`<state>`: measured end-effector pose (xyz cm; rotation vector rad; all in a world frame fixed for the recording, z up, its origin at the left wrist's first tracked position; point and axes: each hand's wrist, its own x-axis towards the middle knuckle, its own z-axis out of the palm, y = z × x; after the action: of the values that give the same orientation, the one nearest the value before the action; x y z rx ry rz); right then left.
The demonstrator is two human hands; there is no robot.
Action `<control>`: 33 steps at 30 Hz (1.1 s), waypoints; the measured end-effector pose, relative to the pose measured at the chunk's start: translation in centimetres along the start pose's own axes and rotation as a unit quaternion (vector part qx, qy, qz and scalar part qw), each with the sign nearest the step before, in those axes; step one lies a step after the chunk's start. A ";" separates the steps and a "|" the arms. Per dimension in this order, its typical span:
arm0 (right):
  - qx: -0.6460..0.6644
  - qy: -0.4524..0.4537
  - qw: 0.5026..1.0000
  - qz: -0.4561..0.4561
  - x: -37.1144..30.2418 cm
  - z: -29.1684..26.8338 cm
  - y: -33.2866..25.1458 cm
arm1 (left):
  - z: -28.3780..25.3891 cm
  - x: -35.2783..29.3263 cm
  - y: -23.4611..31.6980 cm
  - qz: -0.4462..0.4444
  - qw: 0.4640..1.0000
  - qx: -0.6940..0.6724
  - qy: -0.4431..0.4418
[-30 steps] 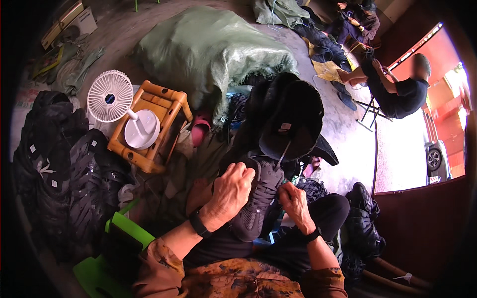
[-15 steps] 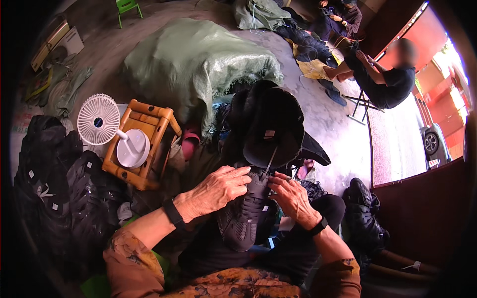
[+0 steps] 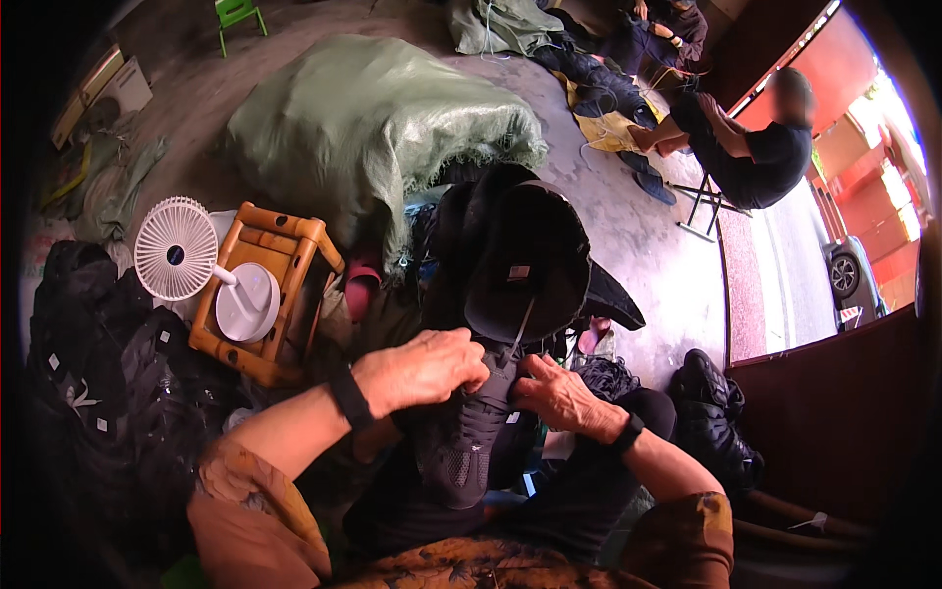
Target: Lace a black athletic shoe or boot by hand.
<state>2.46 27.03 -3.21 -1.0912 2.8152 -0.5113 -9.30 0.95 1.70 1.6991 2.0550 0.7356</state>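
A black lace-up shoe upper (image 3: 457,459) with a mesh toe lies over my lap, toe toward me. My left hand (image 3: 422,373) is closed at the left edge of its collar, fingers curled under. On the opposite edge, my right hand (image 3: 565,395) pinches the shoe with bent fingers. What lies inside the fingertips is hidden. Just beyond my hands, a large rounded black piece (image 3: 522,263) with a small white label rises, and a thin pale cord (image 3: 525,322) runs from it down to the shoe's top.
At left, a white fan (image 3: 245,302) stands on a bamboo stool (image 3: 306,234), beside piled black uppers (image 3: 108,378). A green woven sack (image 3: 363,128) bulges ahead. More black uppers (image 3: 708,412) lie at right. Another person (image 3: 760,147) sits by the doorway.
Both hands have curled their fingers more tightly at the shoe's collar, the left one turning knuckles-up. The shoe and surroundings have shifted slightly left in view.
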 end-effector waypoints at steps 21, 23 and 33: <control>0.441 0.111 0.841 0.294 -0.1 -0.1 -3.2 | 4.4 2.3 6.7 0.051 0.931 0.345 0.111; 0.460 0.142 0.831 0.279 -0.3 0.4 -3.2 | 5.5 2.4 6.2 0.063 0.937 0.326 0.111; 0.448 0.157 0.846 0.244 0.0 1.3 -1.8 | 8.6 3.5 6.0 -0.036 0.953 0.156 0.258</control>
<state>3.89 25.47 -3.80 -0.0980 2.3664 -1.7805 -0.24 6.57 -1.39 1.7088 2.6976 0.9511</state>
